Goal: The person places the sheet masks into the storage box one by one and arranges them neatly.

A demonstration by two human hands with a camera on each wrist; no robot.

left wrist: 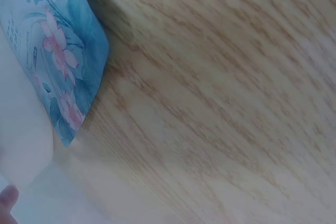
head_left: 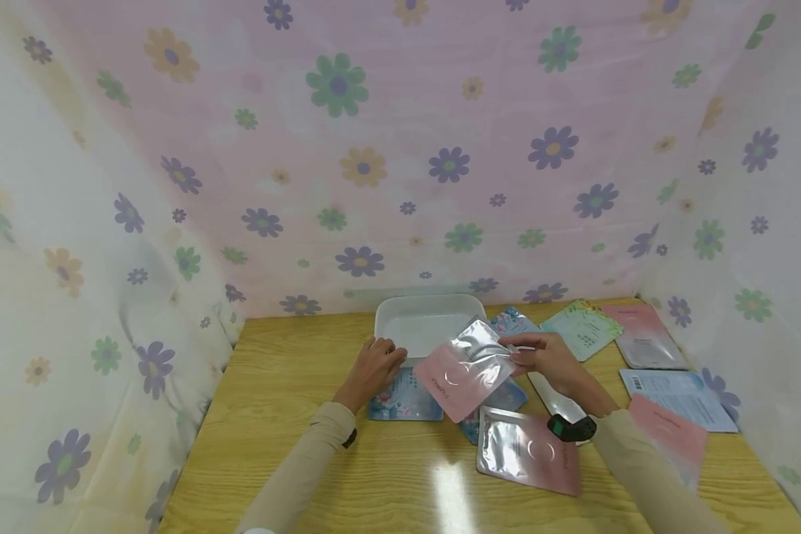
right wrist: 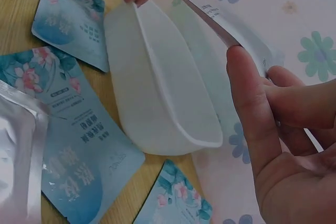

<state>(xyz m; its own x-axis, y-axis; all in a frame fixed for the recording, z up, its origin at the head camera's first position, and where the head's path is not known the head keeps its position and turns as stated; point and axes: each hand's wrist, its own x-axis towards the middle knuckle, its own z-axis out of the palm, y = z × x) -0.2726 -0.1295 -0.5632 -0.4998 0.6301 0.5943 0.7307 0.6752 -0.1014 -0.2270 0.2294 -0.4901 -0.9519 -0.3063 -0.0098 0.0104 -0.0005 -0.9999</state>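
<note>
the right hand [head_left: 550, 363] pinches the pink and silver pouch [head_left: 463, 374] near one edge, thumb against fingers with only the film between; creases run out from the hold and the rest of the pouch hangs unsupported. the pouch is tilted, in front of the near right part of the white tub [head_left: 414, 326] as the head view sees it; whether it touches the rim cannot be told. the left hand [head_left: 377, 363] has its fingers curled over the tub's near left corner, and the right wrist view shows them pinching that rim. principal risk, in this inspector's judgement: the glossy film could slip or swing, since it is held at one edge only. secondary risk: a low pass could catch the pouch on the rim, or drag the blue floral packet [head_left: 407, 397] lying at the tub's near side. should the left hand pull on its single corner, the tub could turn or tip. a release too early could drop the pouch onto the flat pink pouch [head_left: 527, 449] on the wooden table [head_left: 294, 460].
</note>
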